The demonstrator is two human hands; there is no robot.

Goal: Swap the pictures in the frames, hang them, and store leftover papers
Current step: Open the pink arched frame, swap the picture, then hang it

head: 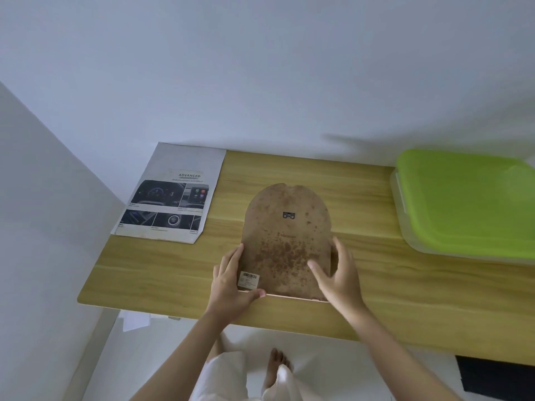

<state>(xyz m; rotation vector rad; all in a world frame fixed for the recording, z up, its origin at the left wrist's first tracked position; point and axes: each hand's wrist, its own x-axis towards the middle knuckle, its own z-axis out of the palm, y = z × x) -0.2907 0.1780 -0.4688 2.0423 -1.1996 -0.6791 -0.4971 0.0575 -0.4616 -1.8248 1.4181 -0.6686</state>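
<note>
An arch-shaped picture frame (pixel 285 235) lies face down on the wooden table (pixel 362 285). Its stained brown backing board faces up, with a small metal hanger near the top and a barcode sticker at the lower left. My left hand (pixel 231 285) holds the frame's lower left corner, thumb along the bottom edge. At the lower right side, my right hand (pixel 337 273) has its thumb on the backing and its fingers over the frame's right edge. A printed car brochure page (pixel 170 198) lies flat at the table's far left corner.
A clear plastic box with a green lid (pixel 463 201) stands at the table's right end. White walls close off the back and left. White floor lies below the table's front edge, with a dark mat (pixel 498 377) at the lower right.
</note>
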